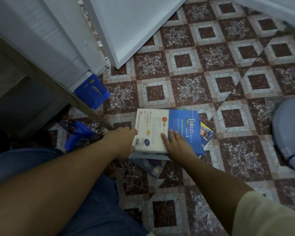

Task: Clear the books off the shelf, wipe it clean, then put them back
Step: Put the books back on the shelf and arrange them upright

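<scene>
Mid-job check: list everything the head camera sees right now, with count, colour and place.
top book: one, white and blue cover, on top of the pile
books underneath: several, count unclear, mixed colours, stacked askew on the floor
plastic tray: one, blue, on the floor by the shelf edge
plastic piece: one, blue, on the floor left of the pile, shape unclear
shelf: one, wood-brown, left
panels: two, white, top
round object: one, pale grey-blue, right edge, unidentifiable
floor: brown and grey patterned tiles
jeans: blue, bottom left
sleeve: beige, bottom right
left hand: grips the top book's left edge
right hand: flat on its cover
</scene>
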A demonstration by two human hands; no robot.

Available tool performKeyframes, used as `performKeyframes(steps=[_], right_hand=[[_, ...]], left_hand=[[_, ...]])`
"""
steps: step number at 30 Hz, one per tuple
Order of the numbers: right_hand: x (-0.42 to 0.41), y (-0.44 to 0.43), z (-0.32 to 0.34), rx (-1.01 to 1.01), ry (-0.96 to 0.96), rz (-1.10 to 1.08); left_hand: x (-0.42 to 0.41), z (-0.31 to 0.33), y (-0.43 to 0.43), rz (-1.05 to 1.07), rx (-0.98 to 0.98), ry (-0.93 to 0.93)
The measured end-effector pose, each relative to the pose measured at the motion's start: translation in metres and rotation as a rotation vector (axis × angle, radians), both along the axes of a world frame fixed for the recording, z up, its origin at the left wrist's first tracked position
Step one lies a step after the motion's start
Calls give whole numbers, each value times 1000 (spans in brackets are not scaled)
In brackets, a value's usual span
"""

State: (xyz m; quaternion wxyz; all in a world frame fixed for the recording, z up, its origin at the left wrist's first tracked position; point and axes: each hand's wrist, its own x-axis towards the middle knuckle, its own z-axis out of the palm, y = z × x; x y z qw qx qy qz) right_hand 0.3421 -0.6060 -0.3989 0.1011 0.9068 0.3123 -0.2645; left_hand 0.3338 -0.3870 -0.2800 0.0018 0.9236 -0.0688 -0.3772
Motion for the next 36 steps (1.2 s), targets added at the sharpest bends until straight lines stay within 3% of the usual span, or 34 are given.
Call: performKeyframes(steps=[5, 13, 17, 22, 28, 36], right_hand=[[30, 17, 50, 36, 65, -1], [60, 40, 204, 200, 233, -84], [44, 62, 266, 242, 254, -12], [14, 108, 336, 303, 66, 76], [-24, 178, 406, 258, -284, 205], [-76, 304, 475, 515, -551, 381]], left_hand=[[-3, 13, 1, 39, -30, -75], [4, 64, 2, 10, -79, -324], [0, 110, 21, 40, -119, -254], [-36, 185, 74, 112, -195, -406], [-92, 269, 136, 210, -146, -618], [-181, 346, 240, 363, 145, -904]])
